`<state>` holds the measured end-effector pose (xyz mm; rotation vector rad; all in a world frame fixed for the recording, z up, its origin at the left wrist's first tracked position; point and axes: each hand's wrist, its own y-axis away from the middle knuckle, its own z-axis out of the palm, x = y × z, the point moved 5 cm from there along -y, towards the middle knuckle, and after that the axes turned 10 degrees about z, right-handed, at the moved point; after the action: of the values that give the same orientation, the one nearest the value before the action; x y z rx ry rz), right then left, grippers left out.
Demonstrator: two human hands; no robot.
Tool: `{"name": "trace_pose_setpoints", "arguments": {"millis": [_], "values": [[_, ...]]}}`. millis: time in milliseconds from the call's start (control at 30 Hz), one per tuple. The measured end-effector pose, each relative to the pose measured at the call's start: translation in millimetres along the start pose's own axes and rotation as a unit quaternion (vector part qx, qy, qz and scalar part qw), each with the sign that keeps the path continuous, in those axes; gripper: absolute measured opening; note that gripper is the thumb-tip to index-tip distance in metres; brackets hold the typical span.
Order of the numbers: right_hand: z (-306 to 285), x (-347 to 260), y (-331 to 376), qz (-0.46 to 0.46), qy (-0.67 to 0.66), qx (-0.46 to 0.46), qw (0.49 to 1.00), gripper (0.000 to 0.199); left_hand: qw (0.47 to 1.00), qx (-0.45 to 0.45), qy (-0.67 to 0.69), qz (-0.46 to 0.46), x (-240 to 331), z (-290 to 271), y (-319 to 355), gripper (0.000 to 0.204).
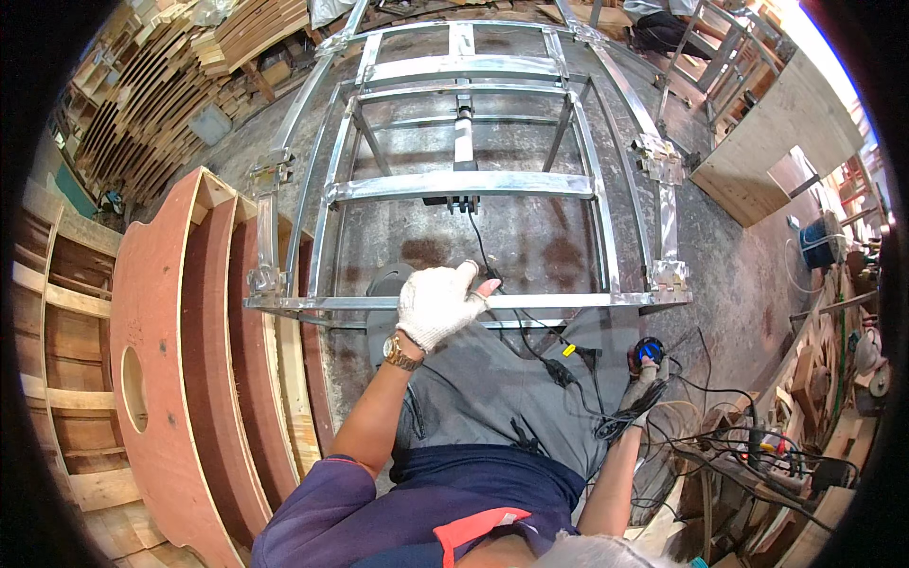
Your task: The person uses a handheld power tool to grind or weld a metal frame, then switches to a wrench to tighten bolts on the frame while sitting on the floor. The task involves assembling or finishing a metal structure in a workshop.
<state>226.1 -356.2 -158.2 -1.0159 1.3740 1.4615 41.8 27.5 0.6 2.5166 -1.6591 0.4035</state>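
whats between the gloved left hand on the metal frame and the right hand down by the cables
In the head view, black cables with a small yellow tag run between the left hand and the right hand, lying across the person's grey trousers.

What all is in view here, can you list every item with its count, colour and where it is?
metal frame: one, silver, on the floor ahead
black cable: one, from the frame's middle down toward the right hand
curved plywood panel: one, reddish brown, standing at left
stacked wood: many pieces, tan, upper left
plywood board: one, pale, upper right
cable tangle: several, black, lower right
wristwatch: one, gold, left wrist
left hand: white glove, resting on the frame's near bar
right hand: gloved, holding a small black and blue device
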Motion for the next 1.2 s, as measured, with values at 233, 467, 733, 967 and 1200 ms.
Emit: {"name": "trace_pose_setpoints", "arguments": {"millis": [233,467,733,967,1200], "values": [[8,-12,7,-0.012,0.033,0.013,0.999,0.042,0.979,-0.009,0.205,0.012,-15,-8,-13,0.035],[8,-8,3,-0.029,0.051,0.024,0.998,0.04,0.943,0.251,-0.005,0.217,-31,-43,-107,0.04],[13,-19,6,-0.03,0.039,0.015,0.999,0.047,0.967,0.099,-0.08,0.222,-41,-8,-172,0.057],[15,-21,8,-0.039,0.044,0.025,0.998,0.046,0.989,-0.04,-0.035,0.136,-45,-2,-170,0.071],[9,-17,3,-0.051,0.083,0.025,0.995,0.039,0.983,0.033,-0.061,0.171,-47,3,-170,0.072]]}}
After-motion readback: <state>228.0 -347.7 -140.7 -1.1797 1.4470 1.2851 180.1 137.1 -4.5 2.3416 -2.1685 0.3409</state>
